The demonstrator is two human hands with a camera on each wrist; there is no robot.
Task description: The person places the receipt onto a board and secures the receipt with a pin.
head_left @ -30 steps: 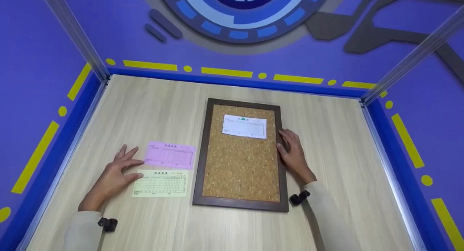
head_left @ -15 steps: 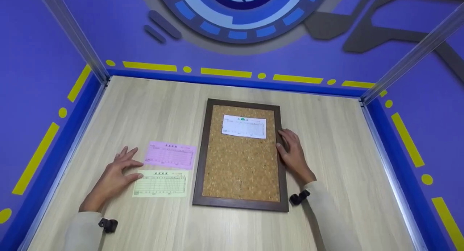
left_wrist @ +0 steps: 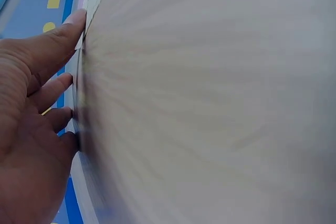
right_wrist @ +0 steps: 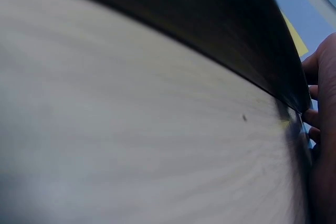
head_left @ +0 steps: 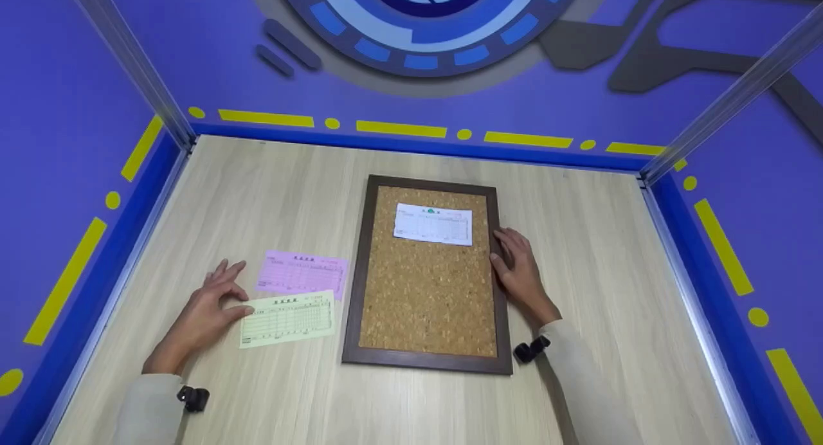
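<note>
My left hand (head_left: 207,311) pinches a pale green printed form slip (head_left: 289,319) by its upper left corner, between thumb and index finger. The other fingers are spread. Tilted, the green slip overlaps the bottom edge of a pink slip (head_left: 302,271) on the table. In the left wrist view the thumb (left_wrist: 73,22) presses at the slip's edge. To the right lies a brown-framed cork board (head_left: 427,290) with a white slip (head_left: 433,224) near its top. My right hand (head_left: 524,274) rests its fingertips and thumb against the board's right frame edge, also seen in the right wrist view.
The pale wooden table (head_left: 270,188) is bounded by blue-purple walls (head_left: 424,104) with yellow markings at the back and sides. Metal posts (head_left: 138,59) stand in the back corners. Small black cameras sit on both wrists.
The green slip, flat and level before, is now pinched and turned counterclockwise, its right end raised over the pink slip. The left index finger has drawn toward the thumb. The right hand and board stay put.
</note>
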